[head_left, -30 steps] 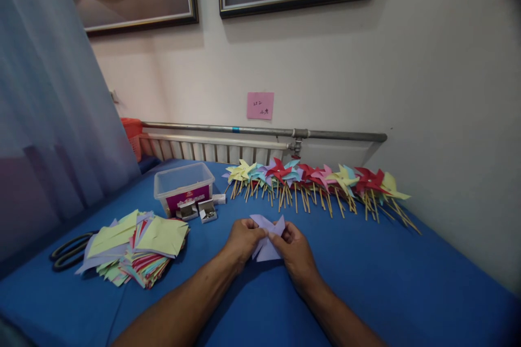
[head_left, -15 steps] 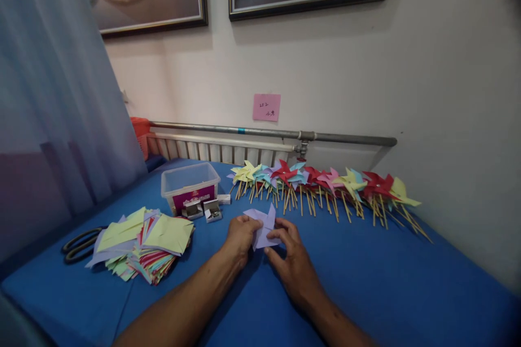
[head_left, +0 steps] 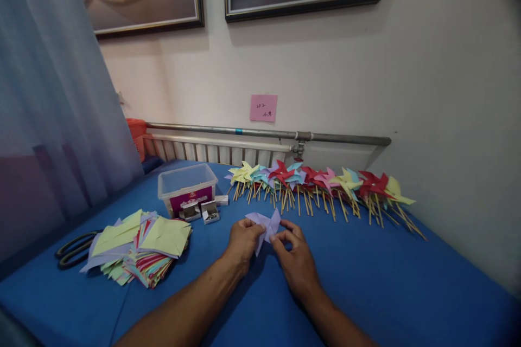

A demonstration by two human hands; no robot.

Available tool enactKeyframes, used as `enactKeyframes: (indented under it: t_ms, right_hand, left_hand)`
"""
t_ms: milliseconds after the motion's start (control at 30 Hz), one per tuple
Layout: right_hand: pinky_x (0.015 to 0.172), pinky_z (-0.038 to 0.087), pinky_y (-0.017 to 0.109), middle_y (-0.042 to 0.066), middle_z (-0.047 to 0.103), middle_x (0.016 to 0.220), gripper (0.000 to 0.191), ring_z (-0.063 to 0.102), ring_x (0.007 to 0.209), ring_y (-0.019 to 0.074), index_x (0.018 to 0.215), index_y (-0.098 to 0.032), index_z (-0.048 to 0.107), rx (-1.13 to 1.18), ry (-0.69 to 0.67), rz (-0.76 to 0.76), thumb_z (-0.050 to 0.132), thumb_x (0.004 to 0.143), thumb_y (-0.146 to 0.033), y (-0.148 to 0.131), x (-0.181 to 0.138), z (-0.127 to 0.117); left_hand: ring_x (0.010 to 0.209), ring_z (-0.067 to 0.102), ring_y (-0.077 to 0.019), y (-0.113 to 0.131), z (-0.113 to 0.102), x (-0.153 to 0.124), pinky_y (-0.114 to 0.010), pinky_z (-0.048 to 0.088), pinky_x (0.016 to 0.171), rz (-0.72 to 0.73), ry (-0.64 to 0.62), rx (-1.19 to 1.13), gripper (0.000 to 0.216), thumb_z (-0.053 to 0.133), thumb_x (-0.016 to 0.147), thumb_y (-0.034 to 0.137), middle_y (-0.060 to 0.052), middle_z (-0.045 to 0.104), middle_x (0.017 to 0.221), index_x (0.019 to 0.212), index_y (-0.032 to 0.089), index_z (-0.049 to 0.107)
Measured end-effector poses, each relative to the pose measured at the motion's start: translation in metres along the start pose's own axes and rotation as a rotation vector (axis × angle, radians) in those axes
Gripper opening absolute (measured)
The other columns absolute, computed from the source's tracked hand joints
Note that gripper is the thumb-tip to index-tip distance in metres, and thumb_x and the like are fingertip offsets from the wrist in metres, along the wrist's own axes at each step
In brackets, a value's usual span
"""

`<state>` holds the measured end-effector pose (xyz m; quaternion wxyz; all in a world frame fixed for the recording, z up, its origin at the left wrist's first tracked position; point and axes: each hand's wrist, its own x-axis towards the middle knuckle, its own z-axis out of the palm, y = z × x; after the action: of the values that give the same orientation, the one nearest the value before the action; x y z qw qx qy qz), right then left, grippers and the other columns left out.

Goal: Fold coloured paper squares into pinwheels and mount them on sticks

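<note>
Two hands (head_left: 243, 239) (head_left: 296, 260), left pinching purple paper (head_left: 265, 222), right's grip unclear, one tip pointing away, slightly right

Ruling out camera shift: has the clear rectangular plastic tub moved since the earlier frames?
No. The tub keeps its place below-left of the square pink paper note; only the camera view shifted.

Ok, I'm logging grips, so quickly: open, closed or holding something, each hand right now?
Left hand: closed, pinching the lilac paper.
Right hand: partly curled at the same paper's right side; whether it grips cannot be told.
</note>
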<state>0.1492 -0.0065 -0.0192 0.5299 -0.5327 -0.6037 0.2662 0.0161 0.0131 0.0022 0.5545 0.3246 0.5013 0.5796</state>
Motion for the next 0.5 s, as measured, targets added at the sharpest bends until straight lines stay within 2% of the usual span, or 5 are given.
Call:
enactKeyframes:
  t_ms: [300,500]
  right_hand:
    - [0.109,0.039,0.049,0.012,0.069,0.125,0.022,0.058,0.125,0.0346,0.057,-0.026,0.068,-0.014,0.024,0.016,0.069,0.077,-0.037,0.0042,0.0031,0.0021]
    - [0.109,0.039,0.050,0.011,0.069,0.128,0.023,0.055,0.129,0.0353,0.056,-0.026,0.067,-0.038,0.018,0.005,0.069,0.077,-0.036,0.0045,0.0026,0.0020]
  left_hand:
    - [0.042,0.040,-0.0079,-0.0044,0.0021,-0.0008,-0.022,0.029,0.043,0.042,0.011,0.067,0.023,0.078,0.058,0.023,0.005,0.051,0.047,0.056,0.017,0.055]
    - [0.040,0.038,-0.0073,-0.0068,0.0015,0.0019,-0.021,0.026,0.041,0.044,-0.034,0.081,0.022,0.077,0.058,0.025,0.005,0.050,0.045,0.056,0.017,0.056]
